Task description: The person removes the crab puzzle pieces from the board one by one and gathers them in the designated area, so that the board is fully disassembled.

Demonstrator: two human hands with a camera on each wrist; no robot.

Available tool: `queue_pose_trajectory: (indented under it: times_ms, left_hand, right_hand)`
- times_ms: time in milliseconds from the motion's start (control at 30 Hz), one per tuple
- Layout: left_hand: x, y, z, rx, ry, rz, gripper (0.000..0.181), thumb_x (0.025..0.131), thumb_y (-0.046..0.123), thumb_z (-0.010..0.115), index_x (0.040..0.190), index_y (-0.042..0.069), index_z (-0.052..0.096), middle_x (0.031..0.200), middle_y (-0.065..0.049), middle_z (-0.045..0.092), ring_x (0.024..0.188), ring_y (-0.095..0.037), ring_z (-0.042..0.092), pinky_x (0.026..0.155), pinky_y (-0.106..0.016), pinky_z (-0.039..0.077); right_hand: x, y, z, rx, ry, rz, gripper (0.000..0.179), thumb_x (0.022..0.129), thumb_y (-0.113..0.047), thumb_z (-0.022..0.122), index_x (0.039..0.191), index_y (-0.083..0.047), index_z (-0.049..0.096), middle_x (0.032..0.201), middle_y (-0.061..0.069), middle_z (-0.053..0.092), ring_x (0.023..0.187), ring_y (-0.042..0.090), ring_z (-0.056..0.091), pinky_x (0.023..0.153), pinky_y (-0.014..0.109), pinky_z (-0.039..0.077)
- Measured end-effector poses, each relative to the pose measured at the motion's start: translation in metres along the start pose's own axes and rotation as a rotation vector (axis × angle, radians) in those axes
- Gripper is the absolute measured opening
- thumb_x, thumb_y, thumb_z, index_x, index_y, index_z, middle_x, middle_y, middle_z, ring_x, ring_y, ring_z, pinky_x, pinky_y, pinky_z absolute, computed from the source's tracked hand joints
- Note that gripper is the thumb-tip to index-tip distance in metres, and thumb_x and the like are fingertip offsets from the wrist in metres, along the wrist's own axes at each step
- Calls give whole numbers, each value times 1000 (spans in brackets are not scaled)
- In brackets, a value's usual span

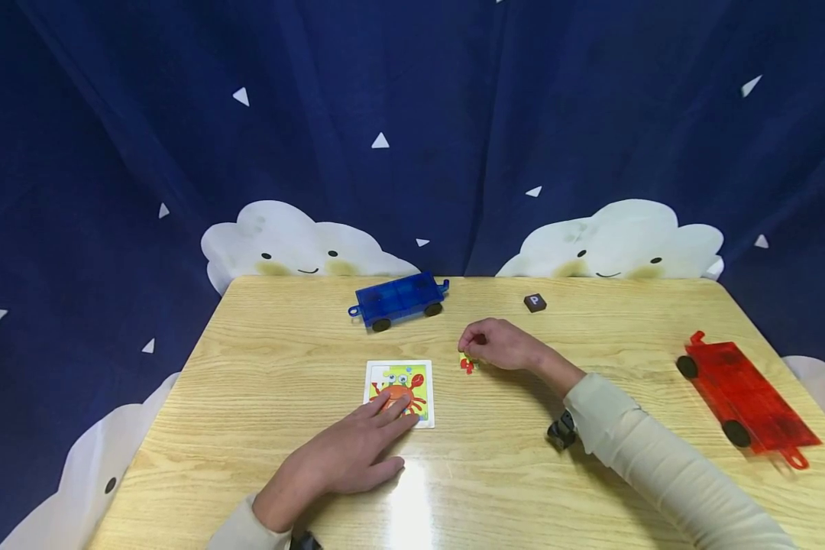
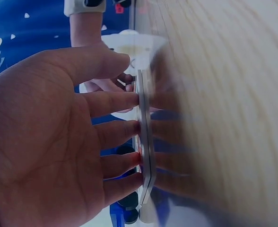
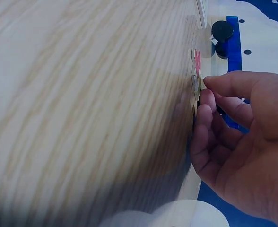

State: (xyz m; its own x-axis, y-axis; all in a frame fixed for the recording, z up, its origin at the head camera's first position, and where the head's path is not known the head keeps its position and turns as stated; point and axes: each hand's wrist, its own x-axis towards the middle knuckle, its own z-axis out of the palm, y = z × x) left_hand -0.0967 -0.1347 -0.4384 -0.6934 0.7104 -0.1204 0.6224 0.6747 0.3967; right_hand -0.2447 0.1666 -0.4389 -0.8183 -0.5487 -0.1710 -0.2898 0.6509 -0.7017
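A square crab jigsaw puzzle (image 1: 420, 370) in a white frame lies on the table, its upper left corner showing a bare white patch. The fingertips of my left hand (image 1: 357, 451) rest on its lower part, fingers straight and spread; the left wrist view shows them touching the top of the thin board (image 2: 146, 137). To the right of the frame, my right hand (image 1: 500, 344) pinches a small red and yellow-green puzzle piece (image 1: 467, 363) between thumb and fingers. In the right wrist view this piece (image 3: 197, 64) stands close to the tabletop, partly hidden by the fingertips.
A blue toy wagon (image 1: 400, 299) stands behind the puzzle near the table's back edge. A small dark block marked P (image 1: 535, 302) sits at the back right. On the right side is a red toy wagon (image 1: 749, 393). A dark blue curtain (image 1: 412, 114) hangs behind the table.
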Motion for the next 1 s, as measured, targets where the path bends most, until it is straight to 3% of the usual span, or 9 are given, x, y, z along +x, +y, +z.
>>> queue_pose_trajectory:
  times_ms: [333,700,867,1000]
  left_hand:
    - [0,0,0,3,2,0,59,103,30,55,157,9,44,167,-13,27,153,-38,20,120,-49,26]
    - [-1,0,0,10,1,3,59,103,29,54,157,9,43,167,-13,27,153,-38,20,120,-48,26]
    - [-1,0,0,10,3,2,59,103,29,55,157,9,44,166,-13,29,152,-38,21,119,-48,27]
    - [0,0,0,10,4,0,59,103,29,54,157,9,44,166,-13,28,152,-39,21,119,-48,26]
  right_hand:
    - [1,1,1,12,1,-12,15,101,-7,58,102,-8,73,91,0,69,75,18,54,70,33,44]
    - [2,-16,12,22,29,-132,16,102,-7,59,107,-7,74,92,3,70,74,15,54,69,31,46]
    - [6,-26,21,43,12,-176,18,102,-5,57,110,-5,73,83,8,67,61,11,51,57,26,41]
    - [12,-34,29,8,-17,-219,18,102,-4,57,110,-6,73,83,3,65,63,10,50,59,26,42]
